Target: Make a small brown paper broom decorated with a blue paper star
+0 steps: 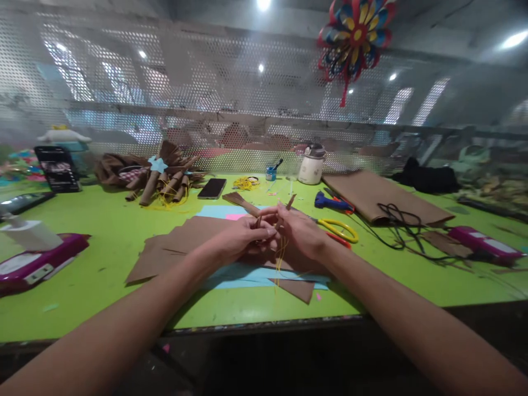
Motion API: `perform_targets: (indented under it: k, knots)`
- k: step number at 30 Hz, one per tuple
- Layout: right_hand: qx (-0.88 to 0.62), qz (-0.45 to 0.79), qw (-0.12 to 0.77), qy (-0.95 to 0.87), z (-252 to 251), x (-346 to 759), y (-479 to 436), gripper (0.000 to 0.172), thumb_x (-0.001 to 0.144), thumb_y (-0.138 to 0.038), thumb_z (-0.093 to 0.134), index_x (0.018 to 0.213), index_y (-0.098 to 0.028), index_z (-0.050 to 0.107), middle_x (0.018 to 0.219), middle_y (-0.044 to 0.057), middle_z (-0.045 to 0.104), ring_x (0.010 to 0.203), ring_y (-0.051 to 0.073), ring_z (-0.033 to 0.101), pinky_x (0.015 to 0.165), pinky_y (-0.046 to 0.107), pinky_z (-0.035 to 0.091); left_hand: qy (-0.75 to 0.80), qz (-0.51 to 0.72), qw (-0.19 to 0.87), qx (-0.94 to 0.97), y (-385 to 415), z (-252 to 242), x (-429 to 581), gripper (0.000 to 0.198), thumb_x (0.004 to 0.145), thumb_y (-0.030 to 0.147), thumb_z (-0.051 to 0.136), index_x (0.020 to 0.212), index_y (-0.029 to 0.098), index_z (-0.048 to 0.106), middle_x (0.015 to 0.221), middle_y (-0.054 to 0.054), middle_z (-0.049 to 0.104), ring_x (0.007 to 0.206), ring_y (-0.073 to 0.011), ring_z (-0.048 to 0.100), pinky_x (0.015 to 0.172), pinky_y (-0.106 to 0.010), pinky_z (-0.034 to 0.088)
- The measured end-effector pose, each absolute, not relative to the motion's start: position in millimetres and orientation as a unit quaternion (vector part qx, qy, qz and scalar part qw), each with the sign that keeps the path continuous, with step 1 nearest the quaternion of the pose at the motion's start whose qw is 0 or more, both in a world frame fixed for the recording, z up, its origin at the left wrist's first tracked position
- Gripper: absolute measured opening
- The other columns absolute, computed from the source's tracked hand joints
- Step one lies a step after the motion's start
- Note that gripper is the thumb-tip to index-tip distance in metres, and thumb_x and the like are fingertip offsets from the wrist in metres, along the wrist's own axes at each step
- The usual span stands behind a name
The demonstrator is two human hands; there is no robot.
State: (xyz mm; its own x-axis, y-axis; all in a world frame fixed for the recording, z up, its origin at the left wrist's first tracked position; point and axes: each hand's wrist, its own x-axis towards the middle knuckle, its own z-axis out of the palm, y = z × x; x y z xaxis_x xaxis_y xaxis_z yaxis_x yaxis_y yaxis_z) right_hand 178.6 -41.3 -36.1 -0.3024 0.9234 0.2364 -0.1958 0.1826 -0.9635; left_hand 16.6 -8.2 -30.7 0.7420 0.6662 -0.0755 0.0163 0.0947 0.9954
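Note:
My left hand (pixel 247 237) and my right hand (pixel 300 230) meet above the middle of the table. Their fingers are closed round a narrow piece of brown paper (pixel 291 201), whose tip sticks up past my right fingers. Yellow string (pixel 281 254) dangles below the fingertips; which fingers pinch it is hidden. Beneath the hands lie brown paper sheets (pixel 175 242) on light blue paper (pixel 231 278). A rolled brown paper piece with a flared end (pixel 239 201) extends behind my left hand. Yellow-handled scissors (pixel 341 230) rest beside my right hand.
On the green table (pixel 103 308), brown paper rolls (pixel 159 184) lie back left, near a phone (pixel 212 188) and tangled yellow string (pixel 244 183). A blue glue gun (pixel 330 202), black cable (pixel 398 220), folded brown paper (pixel 383 192) and purple power strip (pixel 487 243) occupy the right.

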Motion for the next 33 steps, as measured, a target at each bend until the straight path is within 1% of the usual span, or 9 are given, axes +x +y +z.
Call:
perform_targets:
  k: [4,7,10,14,19,22,24,30,33]
  knots:
    - [-0.361,0.521,0.482,-0.605,-33.4,180.6,-45.9,0.038,0.079,-0.048,0.052,0.102,-0.018,0.061,0.086,0.005,0.064,0.065,0.014,0.059,0.065,0.030,0.048,0.311,0.275,0.627,0.659,-6.4,-32.6,18.6,0.020,0.072,0.030,0.063,0.068,0.011,0.058,0.065,-0.003,0.059,0.051,-0.0055,0.047,0.045,-0.017,0.032]
    - [-0.440,0.439,0.493,-0.609,-37.0,183.9,-43.8,0.030,0.068,-0.039,0.067,0.085,-0.014,0.063,0.078,0.005,0.064,0.067,0.015,0.059,0.064,0.029,0.047,0.342,0.293,0.562,0.694,-6.5,-34.5,19.4,0.023,0.073,0.033,0.061,0.067,0.012,0.056,0.059,-0.001,0.057,0.045,-0.0058,0.045,0.042,-0.017,0.030]
    - [-0.467,0.395,0.488,-0.623,-41.8,186.7,-40.3,0.024,0.067,-0.034,0.067,0.074,-0.012,0.063,0.069,0.004,0.063,0.062,0.014,0.057,0.061,0.028,0.045,0.351,0.276,0.535,0.717,-7.8,-36.6,20.1,0.022,0.075,0.035,0.057,0.070,0.013,0.055,0.055,0.000,0.056,0.036,-0.0051,0.040,0.036,-0.018,0.025]
    - [-0.458,0.380,0.483,-0.642,-43.0,189.1,-37.8,0.020,0.068,-0.032,0.064,0.071,-0.013,0.061,0.062,0.001,0.060,0.057,0.012,0.053,0.056,0.026,0.043,0.347,0.276,0.545,0.711,-7.9,-37.9,20.1,0.021,0.074,0.034,0.058,0.070,0.013,0.056,0.055,-0.001,0.057,0.037,-0.0048,0.040,0.037,-0.017,0.026]
    - [-0.485,0.384,0.528,-0.582,-39.2,196.5,-33.0,0.022,0.065,-0.034,0.066,0.071,-0.014,0.059,0.065,0.001,0.058,0.054,0.013,0.053,0.053,0.030,0.047,0.359,0.326,0.615,0.622,2.1,-40.6,15.3,0.015,0.073,0.028,0.059,0.075,0.013,0.055,0.057,-0.003,0.058,0.042,-0.0065,0.047,0.037,-0.015,0.024]
    - [-0.488,0.408,0.542,-0.549,-38.2,200.2,-30.6,0.022,0.063,-0.032,0.068,0.069,-0.014,0.057,0.061,0.000,0.056,0.050,0.013,0.053,0.050,0.032,0.049,0.349,0.371,0.665,0.546,9.1,-39.8,10.8,0.011,0.075,0.023,0.056,0.078,0.012,0.054,0.058,-0.001,0.056,0.036,-0.0028,0.036,0.035,-0.015,0.022]
    - [-0.490,0.408,0.543,-0.547,-38.9,200.7,-30.0,0.020,0.063,-0.030,0.068,0.068,-0.015,0.057,0.058,-0.001,0.055,0.049,0.012,0.053,0.050,0.031,0.049,0.340,0.385,0.686,0.515,12.0,-37.8,8.6,0.011,0.074,0.021,0.057,0.074,0.011,0.054,0.058,-0.002,0.055,0.037,-0.0022,0.035,0.035,-0.015,0.023]
    - [-0.474,0.434,0.557,-0.526,-38.9,199.5,-29.6,0.017,0.060,-0.023,0.068,0.068,-0.014,0.056,0.056,-0.002,0.058,0.048,0.010,0.054,0.051,0.028,0.048,0.346,0.420,0.688,0.481,20.3,-39.6,4.8,0.009,0.075,0.016,0.055,0.070,0.010,0.054,0.057,-0.004,0.053,0.042,-0.0037,0.041,0.035,-0.014,0.025]
    - [-0.475,0.429,0.535,-0.552,-31.3,197.4,-28.4,0.020,0.059,-0.026,0.071,0.068,-0.013,0.059,0.053,-0.001,0.058,0.046,0.009,0.052,0.048,0.024,0.045,0.344,0.422,0.688,0.480,22.3,-41.9,3.3,0.009,0.076,0.015,0.053,0.071,0.008,0.055,0.057,-0.003,0.052,0.041,-0.0037,0.041,0.035,-0.014,0.024]
